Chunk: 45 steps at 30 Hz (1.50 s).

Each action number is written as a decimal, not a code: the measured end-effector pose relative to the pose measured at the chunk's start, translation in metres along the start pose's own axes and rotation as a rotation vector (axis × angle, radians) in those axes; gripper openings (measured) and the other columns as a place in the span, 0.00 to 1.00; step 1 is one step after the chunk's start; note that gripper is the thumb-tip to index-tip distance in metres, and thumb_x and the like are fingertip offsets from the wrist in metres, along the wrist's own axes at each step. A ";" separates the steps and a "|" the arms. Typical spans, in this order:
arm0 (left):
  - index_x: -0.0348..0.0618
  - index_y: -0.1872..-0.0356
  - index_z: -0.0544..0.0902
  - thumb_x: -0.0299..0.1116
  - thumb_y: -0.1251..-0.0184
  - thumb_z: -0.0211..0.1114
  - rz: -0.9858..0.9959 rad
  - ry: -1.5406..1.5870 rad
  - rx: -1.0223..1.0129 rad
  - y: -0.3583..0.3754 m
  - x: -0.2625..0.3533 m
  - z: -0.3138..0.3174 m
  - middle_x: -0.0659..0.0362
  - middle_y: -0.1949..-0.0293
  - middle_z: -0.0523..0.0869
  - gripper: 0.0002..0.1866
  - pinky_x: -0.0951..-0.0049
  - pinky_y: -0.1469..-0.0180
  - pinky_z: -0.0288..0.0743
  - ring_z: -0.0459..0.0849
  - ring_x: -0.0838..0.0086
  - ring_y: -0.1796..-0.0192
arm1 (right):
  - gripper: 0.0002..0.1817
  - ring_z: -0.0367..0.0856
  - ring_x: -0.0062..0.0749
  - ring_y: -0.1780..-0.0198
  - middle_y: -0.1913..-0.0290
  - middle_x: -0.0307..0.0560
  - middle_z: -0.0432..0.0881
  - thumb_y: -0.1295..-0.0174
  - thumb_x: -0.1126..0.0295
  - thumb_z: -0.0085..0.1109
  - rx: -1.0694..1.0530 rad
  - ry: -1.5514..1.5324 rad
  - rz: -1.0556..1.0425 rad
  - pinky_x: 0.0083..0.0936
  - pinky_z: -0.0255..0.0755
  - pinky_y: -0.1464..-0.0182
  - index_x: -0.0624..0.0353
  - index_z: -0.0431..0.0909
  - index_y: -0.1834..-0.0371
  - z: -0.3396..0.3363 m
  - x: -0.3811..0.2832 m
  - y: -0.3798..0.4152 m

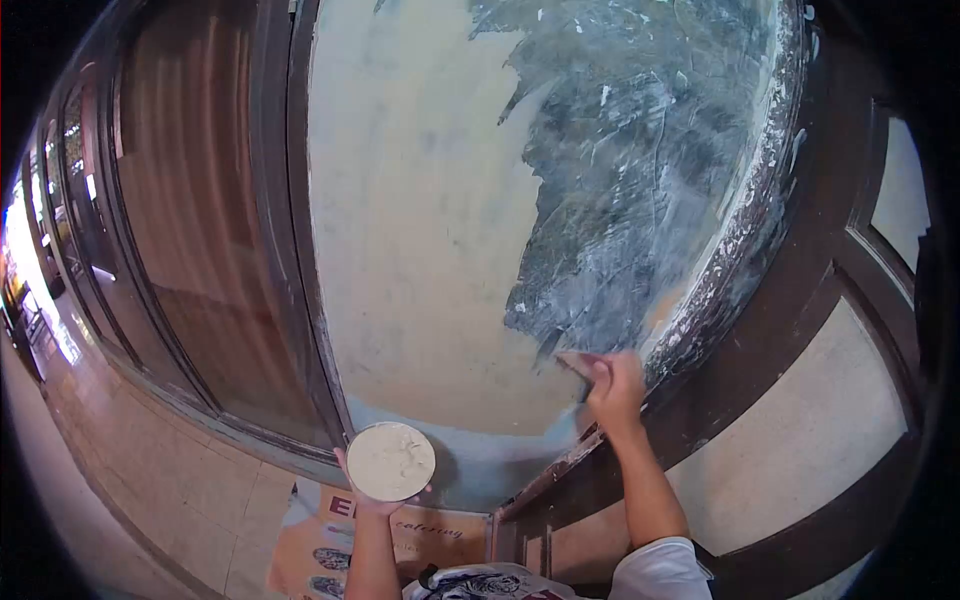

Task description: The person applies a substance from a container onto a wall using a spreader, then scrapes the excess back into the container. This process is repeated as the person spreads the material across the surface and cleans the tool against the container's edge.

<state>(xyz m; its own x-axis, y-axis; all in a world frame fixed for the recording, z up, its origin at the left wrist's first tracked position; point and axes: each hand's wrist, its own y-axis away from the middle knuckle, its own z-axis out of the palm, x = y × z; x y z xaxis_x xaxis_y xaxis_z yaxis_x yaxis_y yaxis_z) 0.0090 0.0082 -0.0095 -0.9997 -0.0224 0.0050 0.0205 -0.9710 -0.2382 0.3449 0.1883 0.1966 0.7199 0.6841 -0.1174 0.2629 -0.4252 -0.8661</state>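
The round tub [391,461] is low down, in front of the wall and near its bottom edge. The left hand [376,505] has its grip on it from below and at the side. Pale paste [398,452] fills it, with a few lumps on top. The tub looks a bit heavy, and the paste looks soft, thick and sticky. It is best to hold the tub low, with the palm under it and the fingers up the side, because a wet rim could be slippery.

The right hand [618,385] has its grip closed on a small flat scraper [578,362], out by the wall. The scraper is a little blurred, and fingers hide part of it. It looks light, with a thin blade that may bend a little. The back end is the good place to hold it.

The wall [425,250] is pale and mostly smooth on one side. On the other side is a big dark gray patch [600,190] with a jagged edge and white streaks. The scraper is near the low tip of that patch; I cannot tell if it touches. A bumpy, flaky edge [735,215] curves down beside the patch.

Farther out, there is brown wood with light panels [800,430] on the right, and brown curtains [190,150] on the left. Below are floor tiles [190,490] and a printed mat [305,535].
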 end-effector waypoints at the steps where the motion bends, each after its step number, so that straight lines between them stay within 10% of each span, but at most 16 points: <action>1: 0.55 0.22 0.64 0.88 0.43 0.45 -0.027 -0.017 -0.022 0.000 0.000 -0.003 0.36 0.29 0.72 0.58 0.22 0.63 0.84 0.81 0.21 0.46 | 0.04 0.76 0.60 0.57 0.62 0.56 0.79 0.38 0.73 0.57 -0.151 0.012 -0.054 0.50 0.69 0.54 0.59 0.78 0.62 0.010 -0.002 0.019; 4: 0.53 0.22 0.63 0.89 0.44 0.45 -0.075 -0.056 -0.066 -0.002 0.002 -0.001 0.36 0.30 0.73 0.59 0.25 0.63 0.86 0.83 0.22 0.48 | 0.03 0.77 0.60 0.57 0.62 0.55 0.79 0.39 0.74 0.57 -0.275 0.191 -0.080 0.50 0.70 0.54 0.58 0.77 0.63 0.023 -0.007 0.016; 10: 0.52 0.21 0.62 0.89 0.44 0.45 0.024 0.011 0.037 0.002 -0.001 0.011 0.35 0.29 0.72 0.59 0.23 0.62 0.85 0.81 0.21 0.46 | 0.05 0.77 0.59 0.56 0.61 0.54 0.80 0.36 0.71 0.62 0.157 0.037 0.054 0.52 0.70 0.54 0.59 0.78 0.61 -0.002 -0.005 -0.007; 14: 0.54 0.21 0.61 0.89 0.44 0.46 -0.003 0.002 -0.006 0.003 0.008 -0.007 0.35 0.29 0.70 0.59 0.22 0.62 0.84 0.80 0.19 0.46 | 0.07 0.77 0.59 0.56 0.61 0.54 0.80 0.41 0.73 0.65 -0.275 0.051 -0.110 0.52 0.70 0.54 0.58 0.78 0.61 0.026 0.008 0.035; 20: 0.52 0.23 0.66 0.90 0.45 0.43 0.039 -0.051 0.088 0.004 0.008 -0.002 0.37 0.31 0.74 0.59 0.24 0.64 0.84 0.82 0.23 0.47 | 0.08 0.76 0.60 0.59 0.63 0.57 0.77 0.37 0.72 0.65 0.156 -0.050 0.121 0.50 0.69 0.55 0.63 0.77 0.61 -0.006 0.012 -0.014; 26: 0.52 0.23 0.66 0.88 0.42 0.43 -0.001 -0.063 -0.005 0.001 0.009 0.000 0.37 0.30 0.74 0.57 0.23 0.63 0.85 0.82 0.26 0.45 | 0.11 0.77 0.58 0.57 0.62 0.55 0.78 0.38 0.67 0.69 -0.279 0.099 -0.192 0.48 0.70 0.55 0.59 0.78 0.61 0.020 0.016 0.020; 32: 0.52 0.22 0.64 0.88 0.42 0.44 0.017 -0.053 0.008 0.003 0.003 0.002 0.37 0.29 0.73 0.58 0.25 0.64 0.85 0.82 0.24 0.46 | 0.09 0.77 0.55 0.58 0.64 0.54 0.78 0.39 0.67 0.70 0.244 -0.118 0.144 0.46 0.70 0.55 0.57 0.79 0.64 -0.005 0.014 -0.021; 34: 0.52 0.21 0.63 0.88 0.42 0.44 0.057 -0.062 0.079 0.005 0.003 -0.002 0.37 0.29 0.72 0.59 0.25 0.65 0.85 0.82 0.23 0.47 | 0.12 0.77 0.57 0.59 0.64 0.56 0.78 0.38 0.67 0.71 -0.148 -0.109 -0.147 0.46 0.70 0.54 0.62 0.78 0.62 0.001 0.004 0.008; 38: 0.53 0.21 0.63 0.89 0.43 0.44 -0.021 -0.031 -0.035 -0.001 0.005 0.002 0.37 0.29 0.72 0.59 0.27 0.65 0.86 0.83 0.24 0.46 | 0.14 0.76 0.56 0.60 0.64 0.55 0.78 0.40 0.68 0.73 -0.268 0.111 -0.184 0.45 0.70 0.53 0.64 0.77 0.60 0.011 0.021 0.001; 41: 0.52 0.21 0.63 0.89 0.43 0.43 -0.007 -0.027 -0.016 -0.001 -0.001 0.007 0.36 0.29 0.72 0.59 0.28 0.64 0.87 0.83 0.25 0.47 | 0.10 0.77 0.54 0.63 0.66 0.52 0.78 0.41 0.71 0.72 0.332 -0.100 0.160 0.46 0.69 0.58 0.60 0.79 0.64 -0.004 0.020 -0.029; 45: 0.52 0.21 0.62 0.89 0.43 0.44 -0.031 -0.030 -0.062 -0.002 0.001 0.000 0.36 0.29 0.71 0.59 0.26 0.63 0.86 0.82 0.25 0.45 | 0.12 0.77 0.55 0.63 0.65 0.53 0.79 0.41 0.67 0.73 -0.086 -0.046 -0.203 0.48 0.69 0.59 0.60 0.80 0.62 0.012 0.023 0.017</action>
<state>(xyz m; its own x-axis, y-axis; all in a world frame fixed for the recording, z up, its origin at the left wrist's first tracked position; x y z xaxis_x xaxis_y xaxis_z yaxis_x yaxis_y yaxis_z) 0.0085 0.0097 -0.0087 -0.9991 0.0000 0.0421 -0.0125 -0.9549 -0.2968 0.3586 0.2039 0.1738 0.6169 0.7864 0.0316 0.4550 -0.3236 -0.8296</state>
